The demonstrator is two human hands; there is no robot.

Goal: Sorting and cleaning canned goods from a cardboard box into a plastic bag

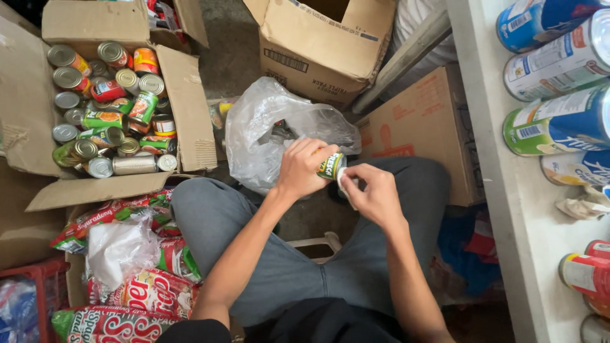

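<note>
Over the seated person's knees, left hand point(304, 166) wraps a small green-labelled can point(331, 165), fingers closed round it. Right hand point(375, 194) pinches a white cloth point(343, 181) against the can's end. Clear plastic bag point(267, 127) just beyond the hands. Open cardboard box point(184, 108) of tins to the left, packets point(146, 286) below it, shelf point(508, 209) with cans on the right.

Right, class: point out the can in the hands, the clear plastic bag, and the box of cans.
Can point(330, 165), head view, on its green label.
Plastic bag point(254, 136), head view, on its crumpled left side.
Box of cans point(187, 108), head view, on its right flap.
</note>
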